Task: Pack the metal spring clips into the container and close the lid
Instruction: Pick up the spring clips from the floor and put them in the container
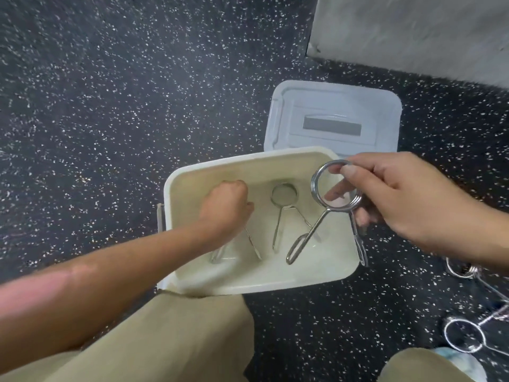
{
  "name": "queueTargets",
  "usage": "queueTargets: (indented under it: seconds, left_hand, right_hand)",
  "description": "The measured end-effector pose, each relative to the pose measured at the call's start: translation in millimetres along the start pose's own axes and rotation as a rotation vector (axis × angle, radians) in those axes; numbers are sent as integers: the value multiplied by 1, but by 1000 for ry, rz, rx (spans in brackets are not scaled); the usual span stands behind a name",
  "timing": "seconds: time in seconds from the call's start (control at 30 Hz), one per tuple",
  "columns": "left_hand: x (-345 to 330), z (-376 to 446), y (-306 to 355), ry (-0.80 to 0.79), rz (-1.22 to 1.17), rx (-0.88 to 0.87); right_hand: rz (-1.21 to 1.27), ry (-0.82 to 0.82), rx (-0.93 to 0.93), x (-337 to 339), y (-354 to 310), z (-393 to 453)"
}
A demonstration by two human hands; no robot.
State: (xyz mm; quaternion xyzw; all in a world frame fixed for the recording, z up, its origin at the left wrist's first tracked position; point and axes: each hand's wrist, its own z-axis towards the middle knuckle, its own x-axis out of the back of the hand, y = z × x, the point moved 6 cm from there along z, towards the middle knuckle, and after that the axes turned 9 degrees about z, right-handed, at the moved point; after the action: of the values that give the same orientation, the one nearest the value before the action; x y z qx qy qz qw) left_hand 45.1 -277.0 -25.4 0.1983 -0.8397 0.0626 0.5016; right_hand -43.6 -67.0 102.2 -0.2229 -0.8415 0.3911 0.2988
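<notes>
A cream, open container (220, 168) sits on the speckled floor in front of my knees. My left hand (224, 209) is down inside it, closed around a spring clip (254, 245) whose two handles stick out below the fist. Another spring clip (283, 197) lies flat on the container's bottom. My right hand (399, 199) hovers over the container's right side, pinching the coil of a third spring clip (334, 188), handles hanging down. The white lid (334, 118) lies flat on the floor just behind the container.
More spring clips lie on the floor at the right: one (462, 270) under my right wrist, another (464, 337) near my right knee. A grey wall (413, 31) rises at the back right. My khaki trouser legs (170, 343) fill the foreground.
</notes>
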Motion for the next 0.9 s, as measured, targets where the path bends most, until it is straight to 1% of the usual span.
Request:
queueTargets:
  seconds: [0.17,0.23,0.33,0.4,0.53,0.67,0.9]
  left_hand:
    - [0,-2,-5,-6,-45,4]
    - [3,-5,-3,-32,-43,-24]
    - [10,-15,-5,-84,-23,-39]
    - [21,-24,-10,-65,9,-72]
    - [43,-45,-18,4,117,-172]
    - [48,-53,-23,24,101,-194]
    - [39,-52,-13,-19,121,-228]
  right_hand:
    - [-452,-104,60,-25,-13,26]
    - [-549,-131,83,-40,-15,35]
    - [-638,-154,127,-61,-6,53]
    - [-697,-139,124,-71,2,65]
    - [-817,-154,22,-82,11,75]
    - [-918,-145,-25,-93,15,82]
    - [-959,-148,-26,-102,28,101]
